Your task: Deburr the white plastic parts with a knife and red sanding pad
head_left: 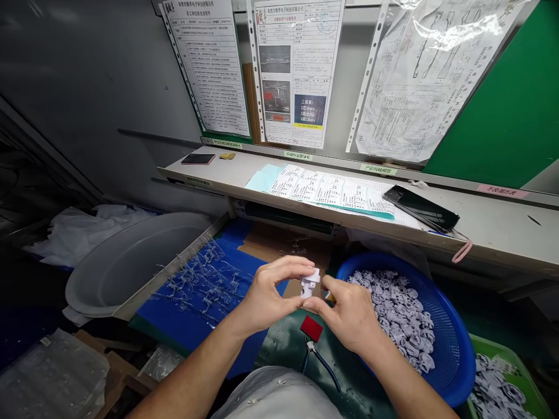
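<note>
My left hand [268,294] pinches a small white plastic moulded part [309,284] between thumb and fingers, holding it up above the bench. My right hand [349,314] sits just to its right, fingers closed on a small yellowish item [329,297] that is mostly hidden and pressed against the part. Below my hands lie a red square pad [311,327] and blue-handled side cutters [315,356]. A blue round basket [454,343] heaped with similar white parts stands right of my right hand.
A blue mat [174,326] holds clear plastic sprue runners at the left, beside a grey round tub [131,262]. A green crate [509,364] of white parts sits at the lower right. Papers and phones lie on a shelf [279,174] ahead, below posted documents.
</note>
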`<state>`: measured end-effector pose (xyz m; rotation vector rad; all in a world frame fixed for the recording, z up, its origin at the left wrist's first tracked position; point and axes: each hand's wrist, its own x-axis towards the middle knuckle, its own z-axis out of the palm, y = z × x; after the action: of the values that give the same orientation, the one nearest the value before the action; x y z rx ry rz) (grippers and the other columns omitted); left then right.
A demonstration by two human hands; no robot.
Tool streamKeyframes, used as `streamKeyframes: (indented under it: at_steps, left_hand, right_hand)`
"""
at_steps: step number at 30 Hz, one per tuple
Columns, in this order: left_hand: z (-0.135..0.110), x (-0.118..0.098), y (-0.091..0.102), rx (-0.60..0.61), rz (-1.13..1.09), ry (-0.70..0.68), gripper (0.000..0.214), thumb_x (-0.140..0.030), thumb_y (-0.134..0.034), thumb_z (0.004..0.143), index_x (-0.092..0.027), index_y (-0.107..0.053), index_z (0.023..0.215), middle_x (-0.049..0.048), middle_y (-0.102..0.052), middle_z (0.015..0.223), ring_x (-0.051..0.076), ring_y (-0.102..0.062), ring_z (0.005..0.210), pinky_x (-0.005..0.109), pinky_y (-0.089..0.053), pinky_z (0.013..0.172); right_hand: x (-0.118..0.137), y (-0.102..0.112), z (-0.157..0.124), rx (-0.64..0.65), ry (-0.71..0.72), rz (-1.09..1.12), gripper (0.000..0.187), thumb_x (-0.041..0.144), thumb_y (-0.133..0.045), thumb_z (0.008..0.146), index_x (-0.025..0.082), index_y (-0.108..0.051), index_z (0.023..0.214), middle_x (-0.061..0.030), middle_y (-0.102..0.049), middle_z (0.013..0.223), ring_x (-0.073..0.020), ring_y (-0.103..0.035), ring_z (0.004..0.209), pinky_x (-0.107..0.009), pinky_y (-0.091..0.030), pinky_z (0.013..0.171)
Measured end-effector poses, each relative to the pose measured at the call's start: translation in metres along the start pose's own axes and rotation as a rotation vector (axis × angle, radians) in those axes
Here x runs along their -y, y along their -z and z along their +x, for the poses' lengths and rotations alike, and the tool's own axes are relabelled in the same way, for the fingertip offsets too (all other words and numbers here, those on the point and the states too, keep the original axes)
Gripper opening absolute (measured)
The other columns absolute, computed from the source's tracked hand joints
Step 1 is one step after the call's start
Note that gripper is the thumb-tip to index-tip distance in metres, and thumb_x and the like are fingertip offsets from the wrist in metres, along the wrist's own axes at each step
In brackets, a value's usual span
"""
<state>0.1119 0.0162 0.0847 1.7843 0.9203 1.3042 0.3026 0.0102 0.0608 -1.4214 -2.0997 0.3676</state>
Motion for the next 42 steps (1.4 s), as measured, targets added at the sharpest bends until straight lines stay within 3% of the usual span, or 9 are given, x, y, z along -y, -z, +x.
streamKeyframes:
  at_steps: [5, 9, 12, 16, 21, 24, 27, 34, 42]
  left_hand:
    - [-0.001, 0.003, -0.006, 0.062, -0.042, -0.104, 0.043, -0.008, -0.076, 0.073, -0.025, -0.074, 0.113, 0.011, -0.068, 0.122, 0.028, -0.062, 0.115, 0.041, -0.049, 0.101]
    - [-0.005, 0.012, -0.009, 0.125, -0.479, 0.18, 0.067, -0.018, -0.084, 0.07, -0.029, -0.061, 0.132, 0.0095, -0.063, 0.134, 0.027, -0.061, 0.12, 0.035, -0.052, 0.097]
    - [-0.007, 0.019, -0.011, 0.055, -0.681, 0.322, 0.05, -0.021, -0.083, 0.073, -0.026, -0.069, 0.12, 0.0066, -0.075, 0.108, 0.019, -0.07, 0.095, 0.026, -0.056, 0.083]
    - [-0.005, 0.024, -0.009, -0.094, -0.611, 0.256, 0.046, -0.014, -0.09, 0.06, -0.024, -0.077, 0.103, 0.0025, -0.076, 0.091, 0.015, -0.069, 0.081, 0.021, -0.057, 0.073]
    - [-0.004, 0.025, -0.006, -0.136, -0.45, 0.16, 0.051, -0.006, -0.09, 0.055, -0.026, -0.078, 0.1, 0.0014, -0.076, 0.091, 0.014, -0.067, 0.082, 0.019, -0.056, 0.072]
    - [-0.004, 0.022, -0.008, -0.125, -0.329, 0.101, 0.046, -0.006, -0.087, 0.059, -0.025, -0.079, 0.1, 0.0022, -0.074, 0.09, 0.014, -0.067, 0.081, 0.019, -0.056, 0.072]
    - [-0.005, 0.02, -0.007, -0.085, -0.211, 0.034, 0.042, -0.006, -0.084, 0.065, -0.025, -0.078, 0.102, 0.0035, -0.073, 0.091, 0.015, -0.068, 0.081, 0.02, -0.056, 0.069]
    - [-0.003, 0.02, 0.0, -0.008, -0.028, -0.1, 0.041, -0.005, -0.082, 0.068, -0.024, -0.077, 0.103, 0.0049, -0.075, 0.092, 0.016, -0.069, 0.079, 0.022, -0.057, 0.066]
    - [-0.001, 0.02, 0.0, -0.052, 0.145, -0.279, 0.041, 0.0, -0.077, 0.07, -0.022, -0.075, 0.105, 0.0056, -0.075, 0.09, 0.017, -0.07, 0.078, 0.025, -0.056, 0.067]
  right_hand:
    - [0.005, 0.002, 0.008, 0.021, -0.11, 0.602, 0.039, 0.058, -0.062, 0.085, 0.022, -0.066, 0.101, 0.0041, -0.06, 0.067, -0.0098, -0.046, 0.056, -0.021, -0.034, 0.054]
    - [0.01, 0.005, 0.013, 0.054, 0.02, 0.717, 0.038, 0.05, -0.066, 0.086, 0.023, -0.065, 0.113, 0.0033, -0.064, 0.075, -0.0099, -0.048, 0.06, -0.022, -0.037, 0.057]
    - [0.009, 0.014, 0.015, 0.085, 0.096, 0.595, 0.036, 0.048, -0.061, 0.09, 0.025, -0.063, 0.117, 0.0026, -0.066, 0.082, -0.011, -0.053, 0.065, -0.023, -0.038, 0.06]
    - [-0.001, 0.029, 0.016, 0.019, 0.117, 0.449, 0.031, 0.041, -0.039, 0.102, 0.023, -0.064, 0.104, -0.0005, -0.063, 0.086, -0.0133, -0.057, 0.076, -0.024, -0.039, 0.067]
    - [-0.008, 0.038, 0.011, -0.015, 0.24, 0.046, 0.031, 0.031, -0.034, 0.104, 0.02, -0.061, 0.094, -0.0022, -0.061, 0.083, -0.0132, -0.055, 0.072, -0.026, -0.033, 0.063]
    - [-0.004, 0.04, 0.01, -0.097, 0.363, -0.31, 0.04, 0.042, -0.035, 0.103, 0.02, -0.057, 0.078, -0.0004, -0.055, 0.068, -0.0141, -0.046, 0.06, -0.031, -0.023, 0.059]
    - [0.001, 0.043, 0.014, -0.13, 0.462, -0.507, 0.049, 0.059, -0.04, 0.097, 0.02, -0.052, 0.069, 0.0003, -0.051, 0.062, -0.0149, -0.042, 0.056, -0.033, -0.018, 0.059]
    - [0.008, 0.052, 0.027, -0.024, 0.578, -0.646, 0.052, 0.063, -0.036, 0.096, 0.02, -0.054, 0.071, -0.0016, -0.055, 0.063, -0.0166, -0.045, 0.055, -0.033, -0.013, 0.058]
    - [0.019, 0.05, 0.026, 0.169, 0.508, -0.672, 0.045, 0.05, -0.042, 0.099, 0.02, -0.057, 0.07, -0.004, -0.061, 0.06, -0.018, -0.055, 0.051, -0.033, -0.012, 0.055]
